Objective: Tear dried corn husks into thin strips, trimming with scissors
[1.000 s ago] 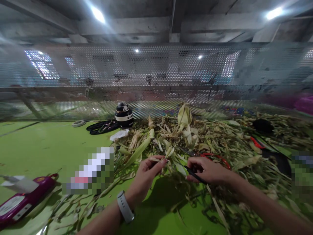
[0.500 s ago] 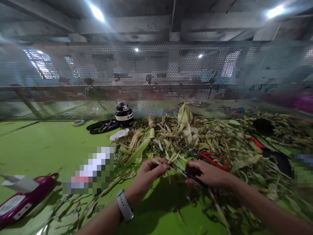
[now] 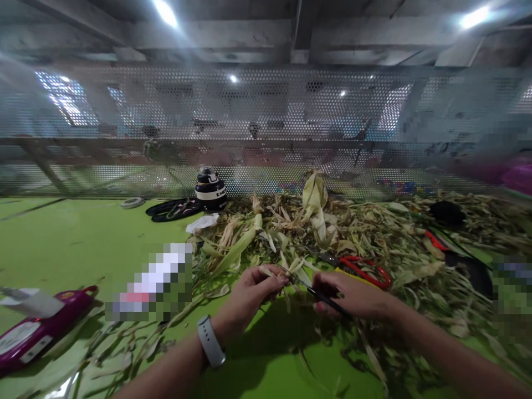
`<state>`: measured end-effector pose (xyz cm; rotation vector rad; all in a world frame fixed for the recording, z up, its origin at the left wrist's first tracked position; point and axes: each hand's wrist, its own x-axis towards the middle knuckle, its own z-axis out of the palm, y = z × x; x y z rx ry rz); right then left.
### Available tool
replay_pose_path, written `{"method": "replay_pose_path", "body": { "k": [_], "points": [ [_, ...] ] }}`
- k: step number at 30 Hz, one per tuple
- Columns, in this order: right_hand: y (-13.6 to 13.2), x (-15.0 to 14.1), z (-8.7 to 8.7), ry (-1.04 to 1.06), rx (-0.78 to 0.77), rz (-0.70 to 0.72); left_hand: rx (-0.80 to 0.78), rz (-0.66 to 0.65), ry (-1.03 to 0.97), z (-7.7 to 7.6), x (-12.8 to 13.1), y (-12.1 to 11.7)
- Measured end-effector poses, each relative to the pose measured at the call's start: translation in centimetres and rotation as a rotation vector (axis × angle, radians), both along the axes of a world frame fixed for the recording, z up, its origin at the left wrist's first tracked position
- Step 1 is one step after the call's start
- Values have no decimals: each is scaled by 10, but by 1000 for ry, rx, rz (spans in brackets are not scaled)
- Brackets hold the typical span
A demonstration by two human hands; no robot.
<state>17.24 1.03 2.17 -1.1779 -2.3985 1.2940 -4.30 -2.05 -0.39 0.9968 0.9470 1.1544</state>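
Observation:
My left hand (image 3: 253,291) is closed, thumb against fingers, pinching a pale strip of dried corn husk (image 3: 296,264). In my right hand (image 3: 353,293) is a slim black-handled tool (image 3: 329,301) with a thin metal end; its exact kind is hard to make out. The metal end points left and meets the husk close to my left fingertips. Just beyond my right hand lie red-handled scissors (image 3: 366,271), partly among the husks. A pile of dry husks (image 3: 374,230) spreads behind and to the right of both hands.
A black-and-white bottle (image 3: 211,191) stands at the back by the perforated metal screen (image 3: 266,122). Left of it lie a black flat item (image 3: 172,209) and a tape roll (image 3: 132,203). A purple device (image 3: 45,327) sits at the left on the green table (image 3: 83,238).
The metal end of the tool has come a little nearer my left fingertips, and my right hand has shifted slightly left. A yellow edge now shows beneath the red-handled scissors.

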Motion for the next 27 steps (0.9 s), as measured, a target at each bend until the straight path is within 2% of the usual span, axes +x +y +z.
{"method": "replay_pose_path", "body": {
  "k": [6,9,15,27],
  "points": [
    [0,0,-1,31,-31,29,26,-27,-17,0,-1,1],
    [-1,-1,-1,23,2,8,20,-14,-27,2,0,1],
    [-2,-4,-2,48,-34,-35,-37,9,-26,6,1,1],
    [0,-5,-2,-24,95,-121,-38,9,-41,-1,-1,7]
  ]
}}
